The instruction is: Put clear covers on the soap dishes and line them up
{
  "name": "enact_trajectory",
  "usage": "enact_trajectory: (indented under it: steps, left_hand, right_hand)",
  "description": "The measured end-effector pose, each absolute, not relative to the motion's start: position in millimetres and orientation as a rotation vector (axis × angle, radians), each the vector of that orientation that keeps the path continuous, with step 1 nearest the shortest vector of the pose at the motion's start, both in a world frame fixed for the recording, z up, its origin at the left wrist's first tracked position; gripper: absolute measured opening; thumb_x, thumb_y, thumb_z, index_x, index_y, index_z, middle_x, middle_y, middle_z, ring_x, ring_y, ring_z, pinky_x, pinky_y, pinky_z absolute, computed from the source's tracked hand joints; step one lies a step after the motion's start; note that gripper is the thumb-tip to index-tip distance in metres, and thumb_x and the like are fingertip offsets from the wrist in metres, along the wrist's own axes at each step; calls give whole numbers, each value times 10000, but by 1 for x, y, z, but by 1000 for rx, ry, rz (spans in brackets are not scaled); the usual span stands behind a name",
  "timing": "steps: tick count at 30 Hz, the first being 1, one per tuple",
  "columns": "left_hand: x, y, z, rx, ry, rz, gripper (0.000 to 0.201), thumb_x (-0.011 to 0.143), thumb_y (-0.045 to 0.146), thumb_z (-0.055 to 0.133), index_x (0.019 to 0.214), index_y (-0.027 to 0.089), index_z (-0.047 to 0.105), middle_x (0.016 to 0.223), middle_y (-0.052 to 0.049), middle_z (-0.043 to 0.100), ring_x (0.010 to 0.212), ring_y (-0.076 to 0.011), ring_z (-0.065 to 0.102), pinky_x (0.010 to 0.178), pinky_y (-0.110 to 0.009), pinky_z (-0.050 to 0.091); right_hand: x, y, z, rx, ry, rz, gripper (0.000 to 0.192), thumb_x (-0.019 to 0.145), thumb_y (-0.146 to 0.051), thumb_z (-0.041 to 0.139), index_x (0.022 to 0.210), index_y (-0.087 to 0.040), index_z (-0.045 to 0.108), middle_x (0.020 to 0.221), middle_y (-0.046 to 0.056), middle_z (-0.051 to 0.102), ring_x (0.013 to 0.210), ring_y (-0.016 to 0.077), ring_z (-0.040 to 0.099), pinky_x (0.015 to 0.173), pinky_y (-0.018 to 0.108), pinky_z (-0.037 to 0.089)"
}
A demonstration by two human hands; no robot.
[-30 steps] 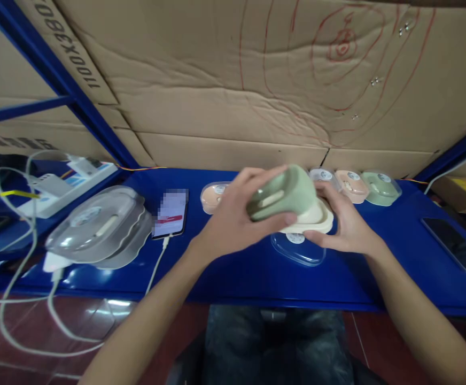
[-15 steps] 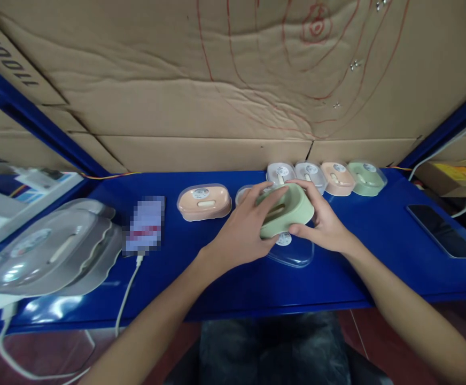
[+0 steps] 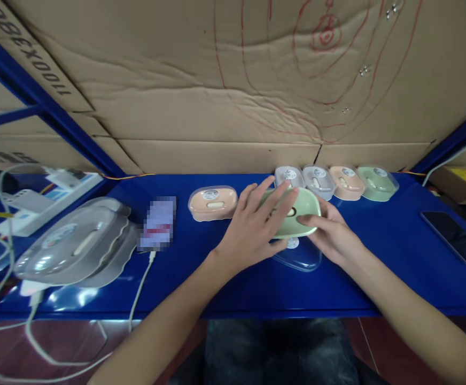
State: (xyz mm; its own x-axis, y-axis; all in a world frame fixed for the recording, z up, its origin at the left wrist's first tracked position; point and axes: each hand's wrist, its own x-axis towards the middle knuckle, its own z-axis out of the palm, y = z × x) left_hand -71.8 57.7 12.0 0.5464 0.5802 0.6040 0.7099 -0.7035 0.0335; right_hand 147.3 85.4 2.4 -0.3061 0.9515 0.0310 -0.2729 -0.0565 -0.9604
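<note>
A light green soap box [image 3: 307,203] is held above the table, its hollow side tilted toward me. It has a dark-edged oval slot with a pale piece at it. My right hand [image 3: 335,230] grips its right end, the thumb pressed over the near face. Across its left part lies my left hand [image 3: 253,219], fingers spread over the face and thumb at the lower edge; these fingers hide much of the slot. Beneath the hands, a clear lid [image 3: 301,259] with a round label rests on the blue table [image 3: 225,289].
A peach soap box [image 3: 212,203] stands left of my hands. Grey [image 3: 319,182], peach [image 3: 347,182] and green boxes [image 3: 377,182] line the back. At left are stacked large grey boxes [image 3: 76,246], a cabled phone [image 3: 158,222] and a power strip [image 3: 52,206]. Another phone [image 3: 457,238] lies right.
The green soap box has turned so its hollow face shows more. My right thumb has moved from its lower edge onto the face, and my left fingers have spread. The view has shifted slightly left.
</note>
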Motion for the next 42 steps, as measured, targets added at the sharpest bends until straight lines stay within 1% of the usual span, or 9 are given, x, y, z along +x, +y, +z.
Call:
enact_trajectory:
  steps: [3,6,9,15,19,24,29,36,42]
  left_hand:
    - [-73,59,16,-2540,-1206,-1338,1021,933,624,812,1741,220,339,1791,-238,426,1693,-476,331,1350,-681,287]
    - [-75,62,18,-2524,-1607,-1908,776,1004,630,749,1630,243,505,1661,-202,578,1518,-392,570,1215,-568,491]
    - [-77,68,18,-2735,-1903,-2181,523,1026,613,742,1365,216,705,1345,-132,758,1208,-294,715,1008,-410,579]
    - [-77,70,22,-2683,-1970,-2743,432,869,530,930,1064,188,751,953,-38,752,829,-167,669,726,-267,521]
    - [-85,74,27,-2406,-1951,-2928,437,796,512,981,994,197,752,849,-11,739,713,-146,649,635,-251,501]
    - [-106,84,35,-2033,-1993,-3023,430,816,488,955,1095,214,775,897,-36,787,685,-173,696,573,-273,491]
    - [-104,86,34,-1971,-2127,-3155,449,831,557,916,1098,224,778,947,-55,812,808,-235,773,602,-297,558]
    - [-91,85,27,-1832,-2363,-3407,470,907,591,857,1204,241,754,1153,-98,845,1094,-321,809,821,-410,665]
    - [-91,85,26,-1814,-2406,-3410,510,897,707,818,1102,242,775,1056,-84,848,1070,-330,809,785,-401,646]
  right_hand:
    - [155,90,2,-869,-1299,1489,667,778,-346,906,1373,-245,623,1297,121,766,1179,351,767,966,512,705]
    - [159,91,1,-853,-1400,1453,628,849,-408,868,1394,-243,604,1268,135,772,1185,372,771,961,542,708]
    - [159,90,3,-827,-1387,1468,675,810,-406,893,1395,-249,595,1287,132,767,1211,384,766,975,557,705]
    - [155,92,-2,-813,-1474,1401,617,860,-450,877,1368,-265,580,1331,125,754,1202,363,766,984,555,695]
    - [158,93,2,-826,-1684,862,606,942,-471,849,1462,-307,584,1467,115,695,1326,344,701,1116,582,632]
    - [183,73,18,-865,-2271,256,577,993,-491,814,1511,-323,623,1423,129,713,1287,375,707,1118,656,607]
    - [200,52,-10,-973,-2620,137,825,940,-675,813,1646,-316,581,1499,194,689,1343,483,686,1133,826,545]
    - [231,43,5,-851,-2446,414,748,906,-433,873,1609,-411,619,1471,104,710,1319,407,709,1035,633,665]
    - [220,58,50,-767,-2182,148,788,874,-478,882,1618,-450,625,1480,111,676,1332,475,664,1173,756,519]
